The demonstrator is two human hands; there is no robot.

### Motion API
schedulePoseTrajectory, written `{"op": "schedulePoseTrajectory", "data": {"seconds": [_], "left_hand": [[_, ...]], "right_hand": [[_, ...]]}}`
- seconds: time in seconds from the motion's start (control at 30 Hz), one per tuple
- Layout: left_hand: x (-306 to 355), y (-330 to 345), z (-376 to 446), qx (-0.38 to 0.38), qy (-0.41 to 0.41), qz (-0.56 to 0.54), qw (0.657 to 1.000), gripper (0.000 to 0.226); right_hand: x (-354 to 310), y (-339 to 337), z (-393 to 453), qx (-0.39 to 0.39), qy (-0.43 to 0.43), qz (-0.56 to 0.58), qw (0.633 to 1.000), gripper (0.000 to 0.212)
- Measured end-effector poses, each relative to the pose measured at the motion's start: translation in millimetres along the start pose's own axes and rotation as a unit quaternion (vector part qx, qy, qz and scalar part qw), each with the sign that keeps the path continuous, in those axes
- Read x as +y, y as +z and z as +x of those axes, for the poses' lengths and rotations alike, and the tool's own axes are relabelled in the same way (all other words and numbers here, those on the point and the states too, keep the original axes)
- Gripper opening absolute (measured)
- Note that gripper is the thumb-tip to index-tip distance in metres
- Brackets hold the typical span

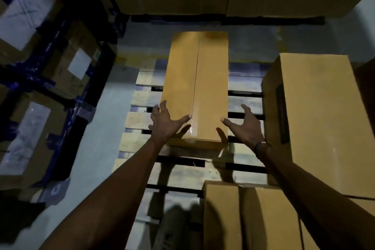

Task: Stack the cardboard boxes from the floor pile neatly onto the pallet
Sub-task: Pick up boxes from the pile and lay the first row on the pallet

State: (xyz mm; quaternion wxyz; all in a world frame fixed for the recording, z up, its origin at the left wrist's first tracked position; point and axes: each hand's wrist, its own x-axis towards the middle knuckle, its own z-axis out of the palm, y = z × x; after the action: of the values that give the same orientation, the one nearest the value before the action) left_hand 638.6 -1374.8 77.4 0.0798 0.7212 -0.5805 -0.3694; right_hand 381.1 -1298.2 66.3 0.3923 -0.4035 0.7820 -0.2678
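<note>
Both hands, left hand [162, 121] and right hand [244, 126], are spreading their fingers wide beside the long box [197, 87]. Best to be laying it flat and straight on the pallet [140, 99].

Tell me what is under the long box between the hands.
The long box lies on the wooden pallet; slats and dark gaps show either side. What is directly beneath the box is covered. Both hands, left and right, flank its near end.

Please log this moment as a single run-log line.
stage: placing | long box on pallet | left hand open at left edge | right hand open, beside right edge | tall box at right
</note>
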Motion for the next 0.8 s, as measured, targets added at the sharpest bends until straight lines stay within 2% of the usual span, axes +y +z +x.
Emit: {"op": "schedulePoseTrajectory", "data": {"seconds": [0.1,0.2,0.33,0.43,0.7,0.8], "left_hand": [[-7,2,42,0.001,-0.023,-0.037,0.999,0.131],[-9,6,70,-0.015,-0.033,-0.103,0.994,0.132],[-8,18,89,-0.032,-0.028,-0.165,0.985,0.106],[-7,20,93,-0.031,-0.025,-0.177,0.983,0.103],[9,30,64,-0.056,-0.036,-0.223,0.972,0.11],[20,44,40,-0.059,-0.034,-0.223,0.972,0.11]], "right_hand": [[-3,21,38,-0.005,0.003,0.02,1.0,0.104],[-3,39,71,-0.014,0.019,0.06,0.998,0.093],[5,64,96,-0.044,0.035,0.114,0.992,0.098],[14,70,100,-0.047,0.02,0.131,0.99,0.098],[30,30,78,-0.054,-0.009,0.119,0.991,0.09],[40,1,66,-0.055,-0.01,0.096,0.994,0.093]]}}
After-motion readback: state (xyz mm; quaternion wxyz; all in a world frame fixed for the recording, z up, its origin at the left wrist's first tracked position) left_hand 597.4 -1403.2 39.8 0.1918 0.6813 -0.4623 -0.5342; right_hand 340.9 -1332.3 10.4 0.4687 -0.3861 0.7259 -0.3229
